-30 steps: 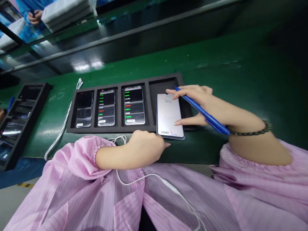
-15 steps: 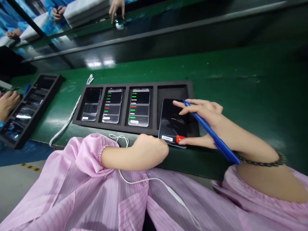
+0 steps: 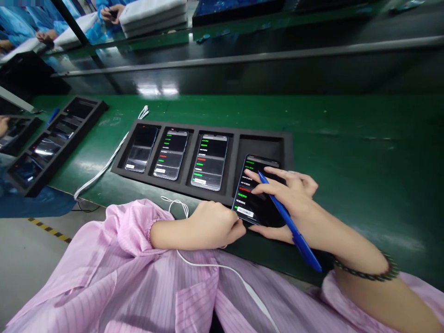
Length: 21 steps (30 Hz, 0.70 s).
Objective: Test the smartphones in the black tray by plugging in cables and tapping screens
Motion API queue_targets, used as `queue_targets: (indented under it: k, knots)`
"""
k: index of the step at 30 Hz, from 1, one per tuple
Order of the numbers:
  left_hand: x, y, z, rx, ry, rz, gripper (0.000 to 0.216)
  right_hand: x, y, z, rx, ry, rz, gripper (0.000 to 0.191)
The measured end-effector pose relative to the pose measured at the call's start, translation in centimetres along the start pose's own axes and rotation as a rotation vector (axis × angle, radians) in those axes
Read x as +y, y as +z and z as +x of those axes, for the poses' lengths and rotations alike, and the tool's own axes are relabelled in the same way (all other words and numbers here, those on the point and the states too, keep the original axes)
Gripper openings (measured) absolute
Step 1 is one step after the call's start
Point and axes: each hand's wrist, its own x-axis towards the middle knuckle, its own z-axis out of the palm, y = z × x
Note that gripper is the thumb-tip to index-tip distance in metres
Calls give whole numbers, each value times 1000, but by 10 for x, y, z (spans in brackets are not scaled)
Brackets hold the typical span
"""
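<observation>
Starting at the left, one black tray (image 3: 68, 149) lies at a slant, with phones in its slots. A white cable (image 3: 118, 151) runs between it and the middle tray (image 3: 233, 157). In this middle tray, the left phone (image 3: 141, 148), the second phone (image 3: 171, 155) and the third phone (image 3: 209, 162) lie face up, each in its own slot, probably so that they do not rub and their screens can be read. The left hand (image 3: 215, 224) is curled, at the near left corner of the fourth phone (image 3: 256, 206); I cannot tell if it grips this corner. The fourth phone lies partly over the right slot and sticks out toward the person, perhaps for easier reach. The right hand (image 3: 300, 203) spreads its fingers over the screen, thumb at the near edge, and the blue pen (image 3: 290, 223) is clamped between the fingers, which seems to leave the tips free. The two hands are apart.

The bench (image 3: 347, 162) is green and shiny. Far left, co-workers in blue sit near a white stack (image 3: 152, 18); one co-worker's hands (image 3: 113, 13) hold something dark. Near left, the floor has a striped tape (image 3: 48, 230).
</observation>
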Motion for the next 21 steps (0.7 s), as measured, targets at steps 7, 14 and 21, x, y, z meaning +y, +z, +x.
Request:
queue_targets:
  k: [7, 14, 21]
  knots:
    - [-2, -1, 1, -52, -44, -128, 36, 2, -1, 1, 29, 17, 51, 64]
    - [-9, -6, 2, -169, -103, -483, 37, 4, 1, 2, 43, 22, 63, 62]
    - [-19, -12, 2, -481, -112, -851, 35, 7, 4, 3, 84, -15, 15, 57]
